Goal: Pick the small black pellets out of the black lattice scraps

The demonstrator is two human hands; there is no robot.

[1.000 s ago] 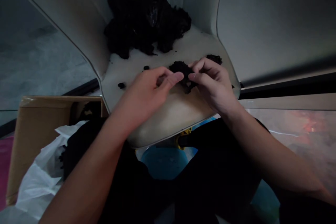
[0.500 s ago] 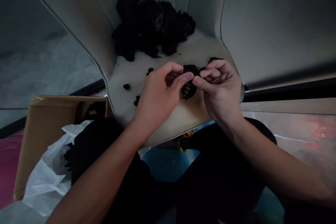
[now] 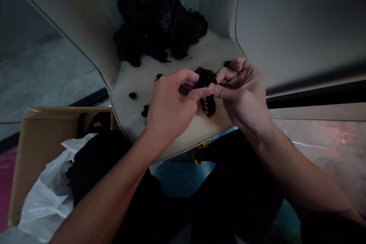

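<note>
Between my two hands is a black piece with a row of slots along its lower part (image 3: 209, 106); its exact kind I cannot make out. My left hand (image 3: 174, 99) pinches its left side between thumb and fingers. My right hand (image 3: 243, 87) has thumb and fingertips closed on its right side, and the two thumb tips meet in front of it. Both hands are above the pale chair seat (image 3: 183, 141). Small black bits (image 3: 132, 95) lie on the seat to the left of my left hand. Another dark bit (image 3: 227, 63) shows behind my right fingers.
A large heap of crumpled black pieces (image 3: 160, 26) lies at the back of the seat. On the left stands a cardboard box (image 3: 42, 133) with white plastic sheeting (image 3: 48, 198) and dark things inside. A blue tub (image 3: 180, 179) is below, between my knees.
The view has shifted slightly. The slotted part of the black piece now hangs lower beneath my thumbs, and my right hand has turned a little, its fingers lifting. Both hands keep their hold.
</note>
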